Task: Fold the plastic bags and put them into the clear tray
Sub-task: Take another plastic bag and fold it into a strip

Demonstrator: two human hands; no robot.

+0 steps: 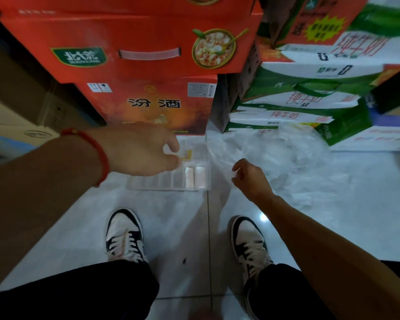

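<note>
Your left hand (139, 151) pinches a folded clear plastic bag (171, 150) above the clear compartmented plastic tray (148, 182), two folded bags (195, 177) inside; right hand (249, 176) loosely curled, empty

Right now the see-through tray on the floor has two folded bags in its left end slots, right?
Not quite. The head view shows the two folded bags in the right end slots of the clear tray; its left slots look empty.

Your clear tray (169, 180) lies on the floor (171, 227) ahead of your shoes (125, 234), with two folded bags (195, 176) in its right-hand compartments. Loose plastic bags (286, 158) lie right of it; stacked cartons (146, 72) stand behind.
</note>
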